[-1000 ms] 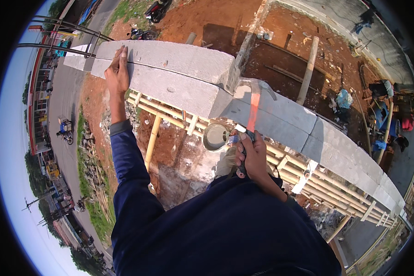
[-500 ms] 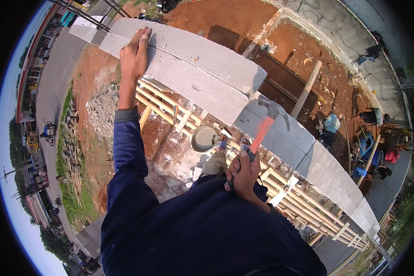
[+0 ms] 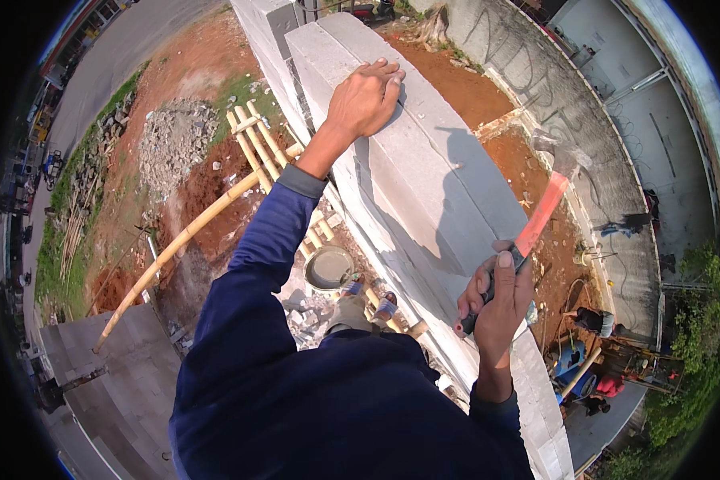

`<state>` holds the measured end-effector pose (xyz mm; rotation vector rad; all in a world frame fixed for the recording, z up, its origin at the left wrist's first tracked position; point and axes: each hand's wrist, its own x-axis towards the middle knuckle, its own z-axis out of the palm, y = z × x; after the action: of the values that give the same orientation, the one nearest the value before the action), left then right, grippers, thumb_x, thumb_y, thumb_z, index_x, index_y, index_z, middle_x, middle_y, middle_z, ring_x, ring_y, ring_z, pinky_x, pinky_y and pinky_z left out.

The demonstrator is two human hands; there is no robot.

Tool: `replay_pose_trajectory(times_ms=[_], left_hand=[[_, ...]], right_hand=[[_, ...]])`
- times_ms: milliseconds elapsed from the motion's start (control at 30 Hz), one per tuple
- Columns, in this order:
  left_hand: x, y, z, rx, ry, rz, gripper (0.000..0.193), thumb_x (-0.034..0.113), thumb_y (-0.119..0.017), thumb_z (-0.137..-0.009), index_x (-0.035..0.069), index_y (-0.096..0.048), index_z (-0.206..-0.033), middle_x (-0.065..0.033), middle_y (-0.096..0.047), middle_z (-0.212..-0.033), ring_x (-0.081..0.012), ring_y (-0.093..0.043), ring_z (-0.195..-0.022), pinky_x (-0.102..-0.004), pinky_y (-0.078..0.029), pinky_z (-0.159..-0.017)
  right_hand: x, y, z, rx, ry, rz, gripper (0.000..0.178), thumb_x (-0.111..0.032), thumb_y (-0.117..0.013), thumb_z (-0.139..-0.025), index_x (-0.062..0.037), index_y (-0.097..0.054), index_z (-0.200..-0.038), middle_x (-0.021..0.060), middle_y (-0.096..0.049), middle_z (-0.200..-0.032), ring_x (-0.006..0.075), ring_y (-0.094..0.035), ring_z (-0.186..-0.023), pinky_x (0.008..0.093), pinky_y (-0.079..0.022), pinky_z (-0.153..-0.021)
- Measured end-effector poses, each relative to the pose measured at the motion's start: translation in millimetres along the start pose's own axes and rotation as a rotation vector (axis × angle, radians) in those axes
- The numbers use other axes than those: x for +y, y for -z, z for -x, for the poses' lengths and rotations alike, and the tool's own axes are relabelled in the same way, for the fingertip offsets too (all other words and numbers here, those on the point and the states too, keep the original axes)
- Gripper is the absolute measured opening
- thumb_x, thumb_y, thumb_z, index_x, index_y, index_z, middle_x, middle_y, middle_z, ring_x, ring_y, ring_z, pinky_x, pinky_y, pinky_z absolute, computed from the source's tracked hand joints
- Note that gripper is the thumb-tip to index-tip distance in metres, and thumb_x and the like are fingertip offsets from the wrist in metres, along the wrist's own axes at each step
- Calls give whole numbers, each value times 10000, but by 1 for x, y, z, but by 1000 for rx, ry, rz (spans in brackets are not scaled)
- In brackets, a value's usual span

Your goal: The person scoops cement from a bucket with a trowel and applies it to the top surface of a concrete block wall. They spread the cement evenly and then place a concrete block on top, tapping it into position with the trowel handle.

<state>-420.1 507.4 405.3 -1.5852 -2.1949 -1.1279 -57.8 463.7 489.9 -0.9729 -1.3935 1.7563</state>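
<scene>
My left hand (image 3: 364,100) lies on top of a long light-grey block (image 3: 424,180) in the wall, its fingers stretched forward and slightly bent, grasping nothing. A hammer (image 3: 544,212) is in my right hand (image 3: 500,296), whose fingers wrap round its dark grip. Its reddish shaft points up and to the right, and the head is smeared by motion. The hammer is held clear of the blocks, beside the wall's right edge. Shadows of my arm and the hammer fall across the block faces.
Bamboo scaffolding (image 3: 256,140) runs below on the left, and my sandalled feet stand by it. A round bucket (image 3: 328,268) of grey mix sits near them. Rubble (image 3: 176,132) is heaped further left. Beyond the wall lie red soil and a curved concrete wall (image 3: 528,72).
My view has turned, so the wall now runs more steeply. My right hand has lifted the hammer up and to the right. My left hand still rests on the blocks.
</scene>
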Motion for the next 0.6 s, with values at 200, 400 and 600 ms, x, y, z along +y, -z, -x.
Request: replay_pose_trajectory(times_ms=[200,400,600], left_hand=[[3,-7,5,-3,-13,-34,436,218,-411,-1044,10,-726,-1262,-165,-652,-1416,-353,-548,-1390,-455,-389,-1222],[-8,0,17,7,28,-33,429,223,-412,-1048,22,-716,-1275,-151,-650,-1421,-349,-546,-1390,-442,-393,-1223],[4,-7,3,-30,-24,-26,430,223,-434,-1043,-1,-684,-1311,-176,-629,-1443,-349,-538,-1399,-439,-384,-1225]], right_hand=[[-11,-12,17,33,-273,-2,339,-319,-478,-1132,3,-525,-1229,18,-472,-729,60,-415,-448,241,-389,-354],[-76,-64,-66,-50,283,260,379,-368,-472,-1133,-9,-559,-1213,5,-479,-716,54,-422,-449,239,-378,-365],[-61,-134,-218,-262,322,660,375,-365,-498,-1116,7,-546,-1095,16,-500,-680,101,-459,-437,272,-411,-413]])
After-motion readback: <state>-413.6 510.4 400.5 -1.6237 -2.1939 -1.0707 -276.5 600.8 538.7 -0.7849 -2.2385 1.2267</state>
